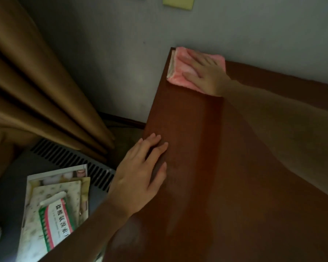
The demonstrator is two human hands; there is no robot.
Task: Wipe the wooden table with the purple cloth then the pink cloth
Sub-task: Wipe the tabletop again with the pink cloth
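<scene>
**A dim corner with a grey wall and tan curtain**

The light is low and soft, and much of the scene lies in shadow. A plain grey wall [106, 59] fills the 12 o'clock part of the view. At its top edge, towards 1 o'clock, hangs a pale yellow-green square [178, 1], cut off by the frame. At 9 o'clock a tan curtain [36, 87] falls in heavy folds. Below it, towards 7 o'clock, a dark grey surface bears a row of narrow vent slots [74, 163]. On that surface lie printed cartons [53, 208], the topmost green, white and red with printed characters. A dark skirting strip [125, 120] runs along the foot of the wall.
</scene>
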